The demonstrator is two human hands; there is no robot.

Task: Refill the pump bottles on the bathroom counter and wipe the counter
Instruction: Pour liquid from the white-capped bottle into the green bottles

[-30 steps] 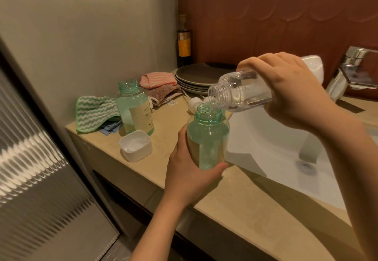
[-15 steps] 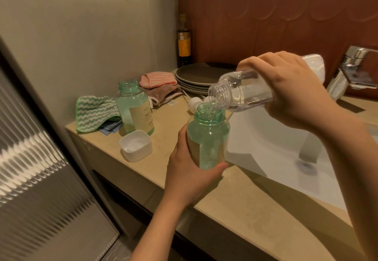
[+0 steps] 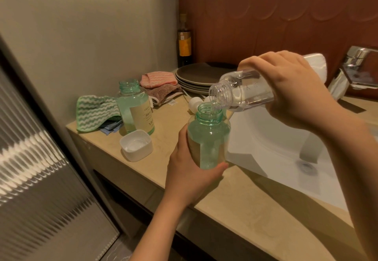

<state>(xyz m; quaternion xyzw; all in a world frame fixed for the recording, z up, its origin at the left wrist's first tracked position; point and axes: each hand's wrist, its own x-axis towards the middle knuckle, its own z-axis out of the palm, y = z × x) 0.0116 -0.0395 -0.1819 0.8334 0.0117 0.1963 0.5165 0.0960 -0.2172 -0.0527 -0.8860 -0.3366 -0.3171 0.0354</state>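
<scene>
My left hand [image 3: 189,176] grips a green translucent bottle [image 3: 208,138] upright above the beige counter [image 3: 235,203], its neck uncapped. My right hand [image 3: 294,91] holds a clear refill bottle [image 3: 241,93] tipped on its side, mouth just over the green bottle's neck, with a thin clear stream running in. A second green bottle [image 3: 135,109] with a cream label stands uncapped on the counter to the left. A white pump top [image 3: 194,103] lies on the counter behind the held bottle.
A white square cap [image 3: 136,145] sits near the counter's front edge. Green [image 3: 94,111], pink [image 3: 158,78] and brown [image 3: 163,94] cloths lie by the wall, next to stacked dark plates [image 3: 198,76] and a dark bottle [image 3: 184,42]. White sink [image 3: 272,148] and chrome tap [image 3: 356,66] are at right.
The pouring goes on with almost no movement; the clear bottle's mouth has dipped slightly closer to the green bottle's neck. Both hands keep their grip.
</scene>
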